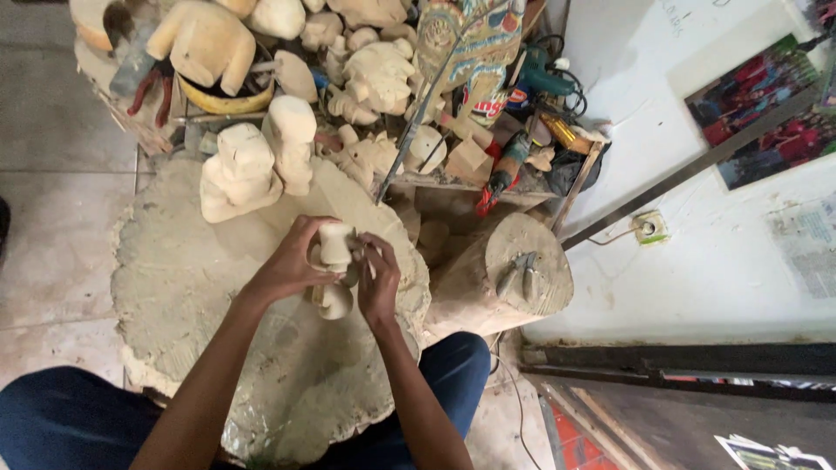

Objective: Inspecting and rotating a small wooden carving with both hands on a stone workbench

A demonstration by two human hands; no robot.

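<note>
My left hand clasps the pale wooden figurine while my right hand pinches its side — best kept steady over the round wood slab.

A colourful rectangular poster of red and blue hangs on the white wall at right. Below it hangs a pale printed sheet. Printed papers lie on the floor, bottom right.

You have two hands, left and right, on one small pale wooden carving. Two unfinished carvings stand on one round slab. One log stump carries one pair of pliers.
</note>
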